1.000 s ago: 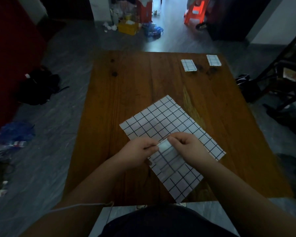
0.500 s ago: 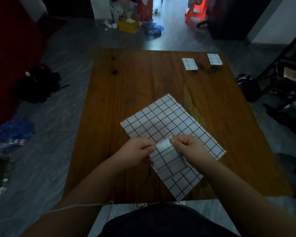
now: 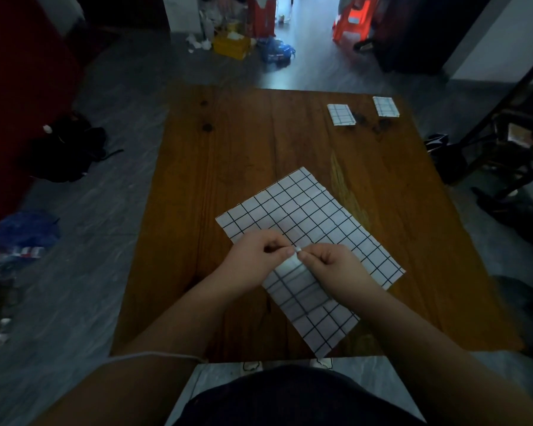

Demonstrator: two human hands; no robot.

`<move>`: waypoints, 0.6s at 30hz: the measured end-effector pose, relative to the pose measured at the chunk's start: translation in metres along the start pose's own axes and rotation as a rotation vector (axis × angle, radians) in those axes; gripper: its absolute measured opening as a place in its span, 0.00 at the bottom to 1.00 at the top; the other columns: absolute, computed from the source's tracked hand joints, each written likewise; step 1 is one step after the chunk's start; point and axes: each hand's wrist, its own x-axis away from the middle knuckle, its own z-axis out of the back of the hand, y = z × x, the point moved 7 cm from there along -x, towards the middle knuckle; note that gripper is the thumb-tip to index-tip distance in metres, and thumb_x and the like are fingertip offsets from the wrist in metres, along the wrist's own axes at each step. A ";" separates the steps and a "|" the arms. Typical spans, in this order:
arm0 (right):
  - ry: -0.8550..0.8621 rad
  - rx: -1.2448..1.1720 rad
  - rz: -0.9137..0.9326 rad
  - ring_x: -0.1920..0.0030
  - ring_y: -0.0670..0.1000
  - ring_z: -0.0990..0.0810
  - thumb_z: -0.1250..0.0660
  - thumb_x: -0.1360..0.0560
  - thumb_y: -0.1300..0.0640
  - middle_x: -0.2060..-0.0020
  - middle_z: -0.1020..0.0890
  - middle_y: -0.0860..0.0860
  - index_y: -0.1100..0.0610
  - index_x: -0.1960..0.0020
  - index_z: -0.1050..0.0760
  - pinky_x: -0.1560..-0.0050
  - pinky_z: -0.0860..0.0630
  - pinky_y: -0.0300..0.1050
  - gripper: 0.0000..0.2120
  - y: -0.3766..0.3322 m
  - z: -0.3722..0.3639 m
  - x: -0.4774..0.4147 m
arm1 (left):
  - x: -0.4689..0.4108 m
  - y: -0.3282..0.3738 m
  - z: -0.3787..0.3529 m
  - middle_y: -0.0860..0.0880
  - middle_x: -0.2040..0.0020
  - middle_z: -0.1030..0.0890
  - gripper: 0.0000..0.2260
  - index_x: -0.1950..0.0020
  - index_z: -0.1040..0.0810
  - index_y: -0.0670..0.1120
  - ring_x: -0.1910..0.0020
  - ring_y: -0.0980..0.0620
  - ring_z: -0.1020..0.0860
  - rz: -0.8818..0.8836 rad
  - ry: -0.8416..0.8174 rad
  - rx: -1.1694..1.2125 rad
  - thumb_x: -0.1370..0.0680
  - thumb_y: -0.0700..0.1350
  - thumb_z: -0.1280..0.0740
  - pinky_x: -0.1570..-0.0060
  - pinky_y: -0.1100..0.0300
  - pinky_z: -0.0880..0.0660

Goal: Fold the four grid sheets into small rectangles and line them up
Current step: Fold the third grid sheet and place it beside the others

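Note:
A white grid sheet [image 3: 308, 210] lies flat and unfolded at the middle of the wooden table [image 3: 259, 142]. A second grid sheet [image 3: 305, 305] lies over its near side, with its upper edge lifted. My left hand [image 3: 256, 256] and my right hand [image 3: 336, 265] meet above it, and both pinch that raised edge between thumb and fingers. Two small folded grid rectangles lie side by side at the table's far right: one [image 3: 340, 114] on the left, the other [image 3: 385, 106] nearer the corner.
A dark chair frame [image 3: 511, 133] stands right of the table. The floor holds a black bag [image 3: 65, 149] on the left, blue plastic [image 3: 25, 232] lower left, and a yellow box [image 3: 231, 46] plus an orange stool [image 3: 354, 20] beyond the far edge.
Both hands have drawn closer together on the lifted edge of the near sheet, so the raised part now looks narrower and is gathered at my fingertips.

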 end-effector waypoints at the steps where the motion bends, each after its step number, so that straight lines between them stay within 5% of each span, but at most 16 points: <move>1: -0.014 0.000 -0.007 0.61 0.38 0.20 0.36 0.18 0.48 0.60 0.16 0.43 0.44 0.55 0.19 0.63 0.28 0.32 0.10 0.001 0.000 0.001 | 0.001 0.000 0.000 0.52 0.58 0.18 0.03 0.52 0.18 0.51 0.57 0.59 0.21 -0.001 -0.002 0.007 0.20 0.46 0.32 0.56 0.59 0.24; 6: -0.010 0.042 0.010 0.63 0.38 0.20 0.36 0.18 0.50 0.64 0.18 0.43 0.42 0.58 0.21 0.64 0.27 0.34 0.11 0.001 -0.002 0.004 | 0.006 0.004 -0.004 0.56 0.62 0.22 0.05 0.52 0.21 0.53 0.63 0.67 0.25 -0.035 -0.029 0.022 0.18 0.46 0.35 0.63 0.71 0.31; 12: 0.018 0.012 0.045 0.66 0.55 0.22 0.35 0.18 0.49 0.63 0.18 0.58 0.49 0.56 0.18 0.60 0.22 0.56 0.11 -0.006 -0.004 0.003 | 0.005 0.013 -0.003 0.51 0.62 0.23 0.06 0.55 0.22 0.50 0.63 0.56 0.26 -0.116 0.005 -0.011 0.18 0.46 0.34 0.61 0.58 0.27; 15: 0.024 -0.051 0.025 0.62 0.52 0.18 0.35 0.18 0.49 0.62 0.15 0.52 0.48 0.56 0.17 0.63 0.23 0.51 0.11 -0.005 0.000 0.003 | 0.002 0.012 0.008 0.48 0.59 0.19 0.06 0.54 0.21 0.49 0.59 0.49 0.21 -0.095 0.053 0.016 0.18 0.45 0.34 0.58 0.52 0.22; 18: -0.016 -0.089 -0.009 0.60 0.44 0.16 0.35 0.18 0.51 0.61 0.14 0.48 0.50 0.55 0.16 0.58 0.19 0.43 0.11 0.003 0.001 0.004 | -0.001 0.000 0.030 0.50 0.57 0.17 0.06 0.54 0.21 0.50 0.58 0.53 0.18 -0.029 0.154 0.078 0.18 0.45 0.35 0.59 0.58 0.20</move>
